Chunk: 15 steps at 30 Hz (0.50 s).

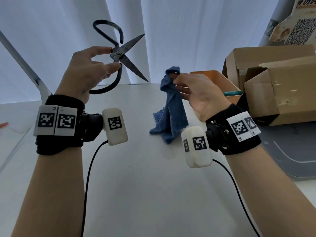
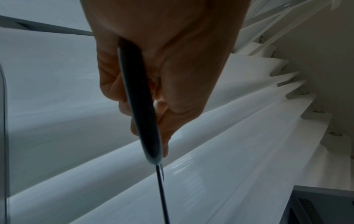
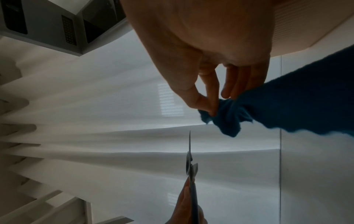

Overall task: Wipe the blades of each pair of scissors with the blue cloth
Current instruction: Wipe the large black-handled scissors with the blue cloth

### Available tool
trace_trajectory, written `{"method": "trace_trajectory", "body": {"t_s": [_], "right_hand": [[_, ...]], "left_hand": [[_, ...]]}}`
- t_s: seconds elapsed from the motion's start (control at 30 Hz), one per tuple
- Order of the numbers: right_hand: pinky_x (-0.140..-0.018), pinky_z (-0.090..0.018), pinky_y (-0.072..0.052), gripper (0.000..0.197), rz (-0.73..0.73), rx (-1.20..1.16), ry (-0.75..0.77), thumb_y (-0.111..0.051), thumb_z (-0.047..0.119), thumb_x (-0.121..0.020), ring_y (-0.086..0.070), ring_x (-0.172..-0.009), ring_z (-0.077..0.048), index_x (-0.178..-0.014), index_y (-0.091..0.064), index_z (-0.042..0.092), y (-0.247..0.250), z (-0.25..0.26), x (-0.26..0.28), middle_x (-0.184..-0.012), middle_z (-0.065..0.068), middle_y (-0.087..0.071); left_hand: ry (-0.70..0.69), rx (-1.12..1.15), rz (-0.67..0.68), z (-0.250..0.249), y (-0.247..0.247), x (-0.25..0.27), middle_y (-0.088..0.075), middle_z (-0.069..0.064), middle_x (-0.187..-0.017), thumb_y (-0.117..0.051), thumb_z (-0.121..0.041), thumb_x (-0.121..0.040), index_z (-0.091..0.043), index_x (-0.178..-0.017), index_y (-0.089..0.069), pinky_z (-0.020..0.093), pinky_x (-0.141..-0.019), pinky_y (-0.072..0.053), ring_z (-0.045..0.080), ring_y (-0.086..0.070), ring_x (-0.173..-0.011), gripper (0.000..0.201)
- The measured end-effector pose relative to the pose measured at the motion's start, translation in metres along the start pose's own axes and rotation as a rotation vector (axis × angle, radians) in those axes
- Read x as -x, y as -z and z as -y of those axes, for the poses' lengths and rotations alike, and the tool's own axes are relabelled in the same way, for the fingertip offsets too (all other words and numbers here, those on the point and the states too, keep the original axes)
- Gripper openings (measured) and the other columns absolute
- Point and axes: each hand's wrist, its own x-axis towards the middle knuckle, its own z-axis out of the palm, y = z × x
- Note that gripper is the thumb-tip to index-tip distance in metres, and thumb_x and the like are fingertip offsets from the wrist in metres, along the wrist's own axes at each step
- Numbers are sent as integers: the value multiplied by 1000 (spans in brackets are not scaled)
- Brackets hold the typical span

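My left hand [image 1: 95,69] holds up a pair of old black iron scissors [image 1: 119,53], pinching them at the pivot with thumb and fingers. Their blades stand spread wide, pointing right. In the left wrist view the scissors [image 2: 141,106] run edge-on along my palm. My right hand [image 1: 193,89] pinches the top of the blue cloth [image 1: 171,106] between thumb and forefinger; the cloth hangs down and its lower end touches the white table [image 1: 136,168]. The cloth [image 3: 268,106] is a short way to the right of the blades and apart from them.
An orange container [image 1: 213,79] with a teal handle [image 1: 233,93] sticking out stands behind my right hand. Cardboard boxes [image 1: 273,82] crowd the back right. An orange object [image 1: 4,124] lies at the far left edge. White curtains hang behind the table.
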Motion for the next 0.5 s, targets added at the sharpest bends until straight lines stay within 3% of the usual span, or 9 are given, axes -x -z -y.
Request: {"method": "trace_trajectory", "body": {"t_s": [0.13,0.27,0.37,0.43,0.5], "right_hand": [[-78,-30,-49,4,-68,55,-18,-62,14,-90,-59,-87,-15,-93,-65,14,1,1,1,-91,0,-63],[-76,-30,-50,7,-54,-13,-14,-57,9,-94,-60,-92,-18,-93,-60,15,0,2,0,-95,-2,-63],[-77,-29,-54,19,-5,-54,37,-56,1,-93,-62,-91,-19,-107,-61,14,-3,2,0,-103,-5,-63],[-84,-31,-57,30,18,-52,70,-56,-3,-93,-62,-94,-19,-118,-62,11,-5,0,0,-112,-6,-62],[-95,-34,-55,42,45,-31,88,-59,-6,-91,-61,-105,-17,-128,-60,14,-8,-2,0,-123,-3,-58]], "left_hand": [[8,-7,31,-1,-2,0,-62,-7,-74,-74,-30,-88,-36,-124,-66,16,-66,-39,-2,-57,-64,38],[66,58,119,-2,-3,-3,-65,-5,-82,-70,-34,-89,-31,-110,-73,19,-76,-49,7,-58,-77,21],[90,40,195,-1,-4,-6,-60,-10,-65,-66,-38,-89,-21,-100,-76,23,-60,-38,8,-51,-60,23],[112,75,270,0,-2,-8,-48,-9,-55,-64,-38,-88,-16,-100,-70,20,-49,-32,9,-37,-50,26],[110,131,383,1,0,-7,-41,-8,-55,-60,-37,-91,-16,-104,-64,17,-41,-26,11,-27,-49,25]]}}
